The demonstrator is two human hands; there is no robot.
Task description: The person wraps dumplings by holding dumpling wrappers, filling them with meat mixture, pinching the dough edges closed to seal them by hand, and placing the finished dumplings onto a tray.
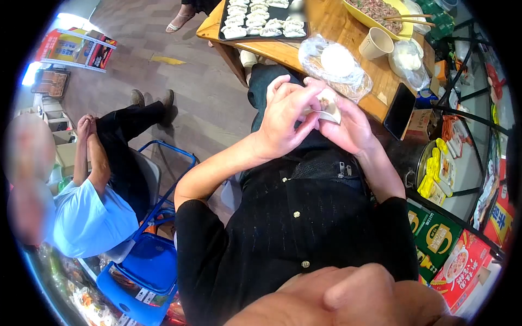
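Observation:
A dumpling wrapper point(330, 112) with some meat filling showing is held up in front of my body, near the table's edge. My left hand point(285, 117) pinches it from the left with bent fingers. From the right, my right hand point(348, 124) closes on its other side, the thumb near the filling. Part of the wrapper is hidden behind my fingers. Just beyond my hands, a stack of round white wrappers point(337, 60) lies on clear plastic. A yellow bowl point(406, 28) of minced filling, with chopsticks point(410, 20) across it, sits farther back.
A black tray point(222, 27) of folded dumplings is on the wooden table point(380, 100). Close by are a paper cup point(376, 43), a bag of white dough point(406, 58) and a black phone point(399, 111). A seated person point(95, 217) and a blue chair point(149, 263) are to the left.

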